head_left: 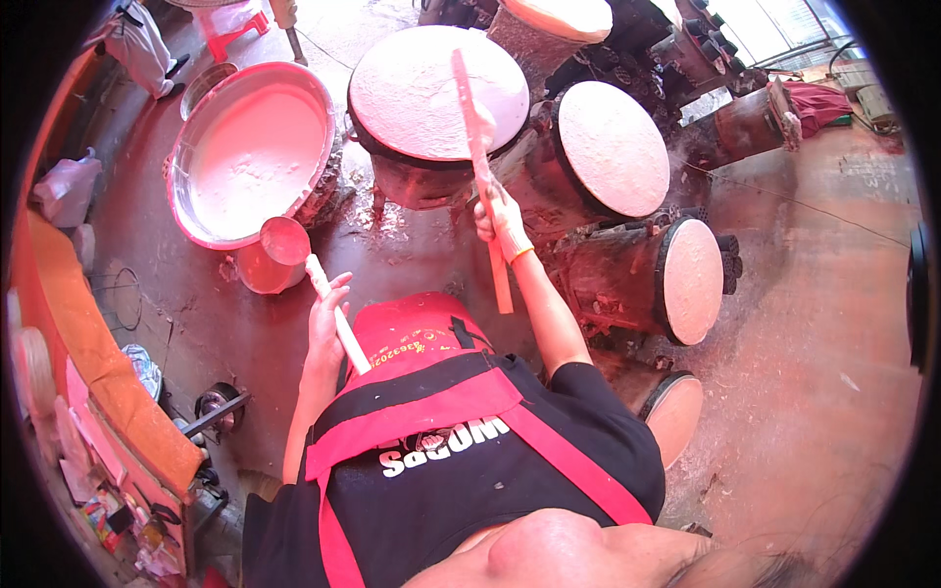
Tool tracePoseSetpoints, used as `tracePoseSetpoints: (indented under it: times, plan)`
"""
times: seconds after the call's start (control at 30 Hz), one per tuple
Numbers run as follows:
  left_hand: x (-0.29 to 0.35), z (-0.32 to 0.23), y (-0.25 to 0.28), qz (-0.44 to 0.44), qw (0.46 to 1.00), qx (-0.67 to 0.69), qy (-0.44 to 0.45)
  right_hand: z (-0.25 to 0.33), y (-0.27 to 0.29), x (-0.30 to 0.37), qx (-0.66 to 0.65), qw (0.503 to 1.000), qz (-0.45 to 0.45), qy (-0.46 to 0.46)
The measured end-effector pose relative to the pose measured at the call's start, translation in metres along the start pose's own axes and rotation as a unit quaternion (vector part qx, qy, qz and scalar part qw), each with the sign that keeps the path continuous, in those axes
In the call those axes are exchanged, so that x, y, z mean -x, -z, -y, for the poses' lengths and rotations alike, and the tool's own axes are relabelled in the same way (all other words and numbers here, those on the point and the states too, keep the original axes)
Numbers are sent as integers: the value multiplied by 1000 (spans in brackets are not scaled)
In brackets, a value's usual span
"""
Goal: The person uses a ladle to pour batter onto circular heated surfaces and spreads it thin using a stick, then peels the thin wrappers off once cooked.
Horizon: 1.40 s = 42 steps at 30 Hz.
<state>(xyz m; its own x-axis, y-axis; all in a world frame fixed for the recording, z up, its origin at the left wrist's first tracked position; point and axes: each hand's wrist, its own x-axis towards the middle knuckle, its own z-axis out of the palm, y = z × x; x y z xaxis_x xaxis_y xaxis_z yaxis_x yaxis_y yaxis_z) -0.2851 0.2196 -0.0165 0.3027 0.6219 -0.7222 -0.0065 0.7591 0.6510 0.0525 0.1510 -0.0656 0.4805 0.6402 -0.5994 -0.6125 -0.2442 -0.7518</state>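
Observation:
My left hand [326,316] holds the pale handle of a ladle [338,323]. Its round bowl hangs over the rim of a small bucket [267,272], beside a large basin [257,147] of thick whitish batter. My right hand [502,223] grips a long flat wooden stick [470,118], smeared with white along its upper part. The stick reaches over a large round griddle [407,98] covered by a pale layer of batter. From this view I cannot tell whether the stick touches that layer.
More drum-shaped stoves with pale round tops [615,147] curve along my right, including a nearer stove [693,281]. Dark cylindrical briquettes [725,263] stand beside them. An orange counter edge [74,323] runs along my left. At the far left, another person's legs [142,49] show near a red stool [233,37].

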Motion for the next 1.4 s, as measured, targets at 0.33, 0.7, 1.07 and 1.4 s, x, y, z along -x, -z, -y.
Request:
tracePoseSetpoints:
  times: [0.33,0.7,1.07,1.4]
  plan:
    - [-9,6,-89,13,1000,6,-13,25,74,-6,55,992,97,-50]
    - [-16,29,-141,-15,998,55,-40,75,132,-28,122,984,124,-46]
    - [-15,11,-133,30,992,97,-72,107,52,-88,171,980,54,86]
    - [-17,-20,-124,79,991,91,-49,57,-11,-41,80,993,82,36]
